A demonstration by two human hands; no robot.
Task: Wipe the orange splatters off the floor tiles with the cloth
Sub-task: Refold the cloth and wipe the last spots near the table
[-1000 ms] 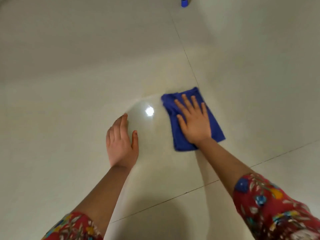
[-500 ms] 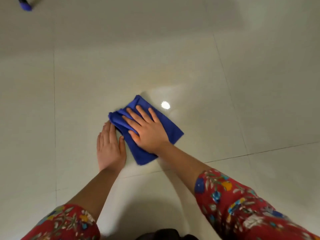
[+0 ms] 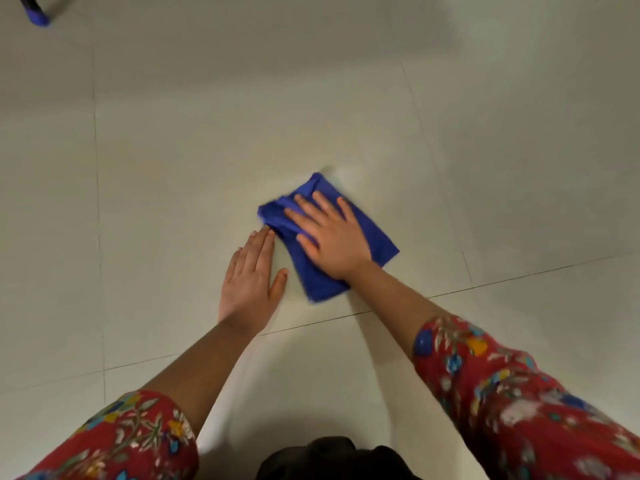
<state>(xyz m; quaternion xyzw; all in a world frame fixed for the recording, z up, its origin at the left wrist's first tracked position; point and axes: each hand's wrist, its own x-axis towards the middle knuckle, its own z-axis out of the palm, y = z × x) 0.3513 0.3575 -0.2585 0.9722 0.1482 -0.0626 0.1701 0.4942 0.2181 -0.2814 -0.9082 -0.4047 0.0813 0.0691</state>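
Note:
A folded blue cloth (image 3: 377, 242) lies flat on the pale glossy floor tiles (image 3: 207, 161) in the middle of the view. My right hand (image 3: 329, 237) presses down on it with straight, spread fingers. My left hand (image 3: 251, 282) lies flat on the tile just left of the cloth, fingers together, fingertips touching the cloth's left edge. No orange splatters show on the tiles around the cloth. The picture is slightly blurred around the cloth.
Dark grout lines (image 3: 450, 292) cross the floor just below the hands and along the left. A dark leg with a blue foot (image 3: 36, 15) stands at the top left corner. A dark piece of clothing (image 3: 332, 459) shows at the bottom edge.
My right hand slid the cloth left toward my left hand over the last second. The view shifted and the bright ceiling-light reflection beside the cloth is gone.

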